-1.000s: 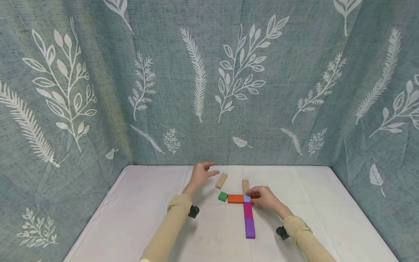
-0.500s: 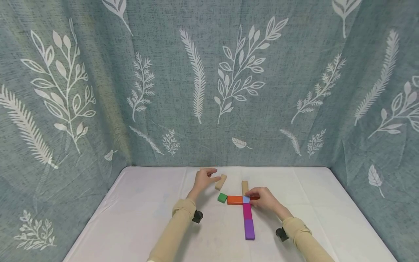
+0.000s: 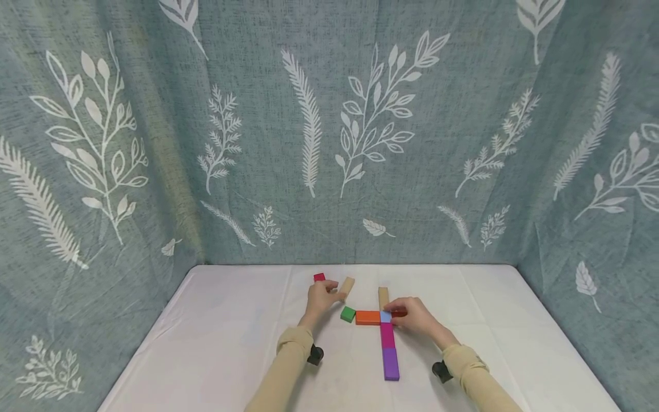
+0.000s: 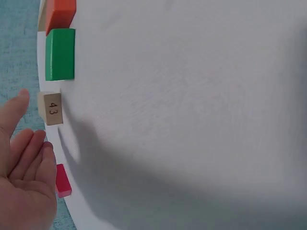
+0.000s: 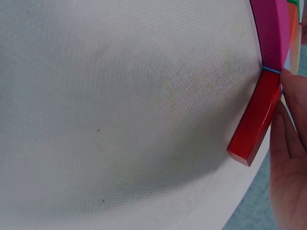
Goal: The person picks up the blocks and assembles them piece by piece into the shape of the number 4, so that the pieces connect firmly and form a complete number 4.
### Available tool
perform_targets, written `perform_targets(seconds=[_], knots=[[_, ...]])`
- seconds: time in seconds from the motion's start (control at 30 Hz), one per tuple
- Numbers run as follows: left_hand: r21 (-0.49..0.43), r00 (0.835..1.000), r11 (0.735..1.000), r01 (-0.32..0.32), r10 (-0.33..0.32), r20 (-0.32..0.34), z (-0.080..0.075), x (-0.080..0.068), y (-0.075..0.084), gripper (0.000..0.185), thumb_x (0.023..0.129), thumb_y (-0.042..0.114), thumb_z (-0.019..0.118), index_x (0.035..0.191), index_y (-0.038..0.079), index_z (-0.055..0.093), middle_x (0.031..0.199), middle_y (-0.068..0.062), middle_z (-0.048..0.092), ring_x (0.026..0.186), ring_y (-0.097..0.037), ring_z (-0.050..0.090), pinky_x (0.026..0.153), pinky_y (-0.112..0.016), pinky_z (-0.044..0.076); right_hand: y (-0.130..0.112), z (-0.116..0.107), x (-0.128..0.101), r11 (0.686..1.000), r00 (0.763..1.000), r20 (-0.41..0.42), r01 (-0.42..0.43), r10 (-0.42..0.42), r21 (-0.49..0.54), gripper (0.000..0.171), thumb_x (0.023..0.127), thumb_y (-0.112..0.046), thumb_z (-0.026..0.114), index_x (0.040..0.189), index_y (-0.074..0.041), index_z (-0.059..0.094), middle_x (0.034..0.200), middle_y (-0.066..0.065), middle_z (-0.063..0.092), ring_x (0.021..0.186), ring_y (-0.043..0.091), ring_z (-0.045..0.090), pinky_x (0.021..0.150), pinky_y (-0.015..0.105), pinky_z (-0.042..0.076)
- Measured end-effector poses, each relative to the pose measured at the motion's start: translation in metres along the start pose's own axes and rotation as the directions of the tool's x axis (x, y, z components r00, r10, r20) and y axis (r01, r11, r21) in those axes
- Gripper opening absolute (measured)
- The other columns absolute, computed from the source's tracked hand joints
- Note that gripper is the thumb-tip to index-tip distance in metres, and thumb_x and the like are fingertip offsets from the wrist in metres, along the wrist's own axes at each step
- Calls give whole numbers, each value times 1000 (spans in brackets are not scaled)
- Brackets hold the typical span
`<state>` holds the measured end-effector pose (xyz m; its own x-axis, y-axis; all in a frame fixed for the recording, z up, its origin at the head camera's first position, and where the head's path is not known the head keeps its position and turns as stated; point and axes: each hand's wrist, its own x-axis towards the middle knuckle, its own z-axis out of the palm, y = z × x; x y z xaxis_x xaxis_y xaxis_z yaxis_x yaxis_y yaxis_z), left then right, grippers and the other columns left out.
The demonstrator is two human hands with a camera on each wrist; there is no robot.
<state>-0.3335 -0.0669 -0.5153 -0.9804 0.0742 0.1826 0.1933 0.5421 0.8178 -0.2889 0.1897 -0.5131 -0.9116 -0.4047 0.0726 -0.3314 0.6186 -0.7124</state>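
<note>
My left hand (image 3: 322,297) is held by the bare wooden block (image 3: 348,287), thumb and fingers apart. In the left wrist view this block (image 4: 53,108), marked 43, stands clear of its fingers. Behind the hand lies a pinkish-red block (image 3: 320,277). My right hand (image 3: 416,315) pinches with thumb and forefinger at the light blue block (image 3: 385,317), the middle of a cross of blocks. A dark red block (image 5: 259,112) reaches under its palm. Around the centre lie an orange block (image 3: 368,318), a magenta block (image 3: 388,335) and a second wooden block (image 3: 383,297).
A green block (image 3: 348,314) sits against the orange one's left end. Below the magenta block, a purple block (image 3: 390,364) extends toward me. The white table (image 3: 231,343) is backed by a leaf-patterned curtain (image 3: 247,143).
My left hand has come nearer, down and slightly right to the loose wooden block, uncovering the pinkish-red block behind it. The right hand stays at the cross's centre.
</note>
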Motion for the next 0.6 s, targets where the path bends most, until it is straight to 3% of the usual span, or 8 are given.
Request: perform_targets(seconds=[0.37, 0.6], knots=[[40, 999, 999, -6, 7, -43, 8, -4, -8, 29, 76, 8, 77, 99, -8, 70, 93, -20, 72, 88, -31, 67, 79, -42, 55, -2, 2, 0, 1000, 1000, 5, -15, 15, -6, 26, 82, 3, 67, 109, 1, 68, 108, 17, 69, 102, 31, 65, 85, 40, 55], [60, 998, 998, 14, -10, -60, 10, -6, -5, 28, 73, 8, 79, 97, -6, 71, 91, -18, 72, 87, -29, 67, 78, -41, 55, -1, 1, 0, 1000, 1000, -3, -19, 19, -4, 26, 83, 2, 67, 109, 1, 69, 108, 16, 69, 101, 30, 65, 85, 38, 55]])
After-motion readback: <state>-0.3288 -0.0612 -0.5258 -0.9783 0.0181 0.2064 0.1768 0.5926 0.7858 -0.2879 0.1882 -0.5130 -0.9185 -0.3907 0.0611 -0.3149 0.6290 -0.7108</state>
